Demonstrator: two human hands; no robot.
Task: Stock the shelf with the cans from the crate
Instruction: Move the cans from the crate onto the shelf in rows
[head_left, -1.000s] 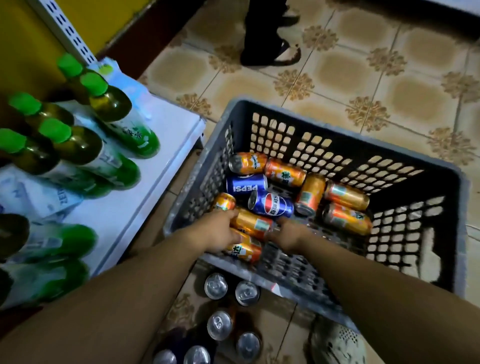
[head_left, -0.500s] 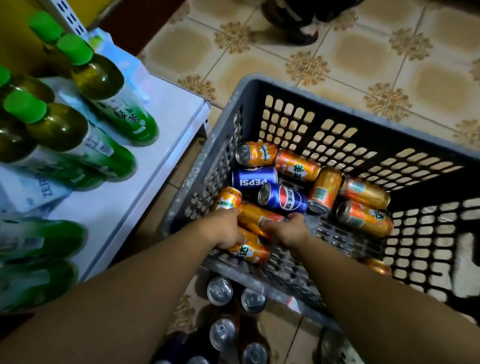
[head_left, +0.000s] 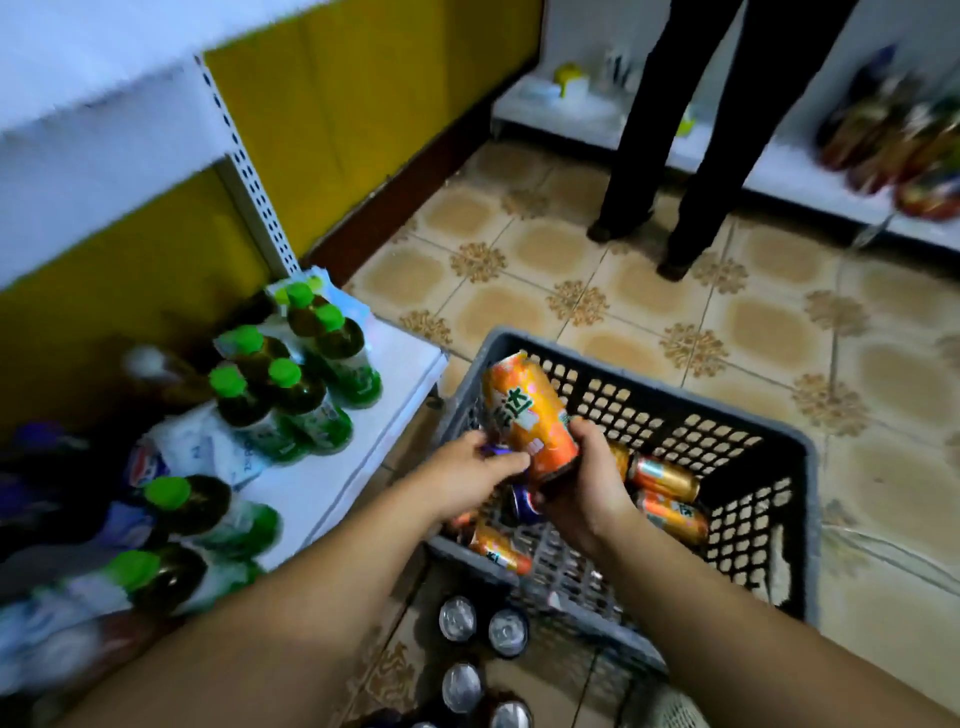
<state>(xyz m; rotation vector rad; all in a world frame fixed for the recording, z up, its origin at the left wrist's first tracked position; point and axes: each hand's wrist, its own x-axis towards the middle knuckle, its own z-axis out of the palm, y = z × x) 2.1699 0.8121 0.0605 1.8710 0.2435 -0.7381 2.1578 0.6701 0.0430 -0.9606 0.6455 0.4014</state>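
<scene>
My right hand (head_left: 584, 486) grips an orange can (head_left: 527, 415) by its lower end and holds it tilted above the near left part of the grey crate (head_left: 675, 396). My left hand (head_left: 465, 475) reaches in beside it, with relaxed fingertips touching the can's lower end. A sliver of blue shows between those fingers. Several orange cans (head_left: 665, 475) and a blue Pepsi can (head_left: 522, 508) lie on the crate floor. The white shelf (head_left: 332, 483) stands to the left of the crate.
Green-capped tea bottles (head_left: 311, 400) and other drinks crowd the shelf's back and left. Several cans (head_left: 457, 618) stand on the tiled floor below the crate's near edge. A person's dark-trousered legs (head_left: 649, 156) stand beyond the crate, by another low shelf.
My right hand has lifted an orange can up out of the crate. My left hand let go of the can it gripped and moved to the lifted one. The view tilted upward.
</scene>
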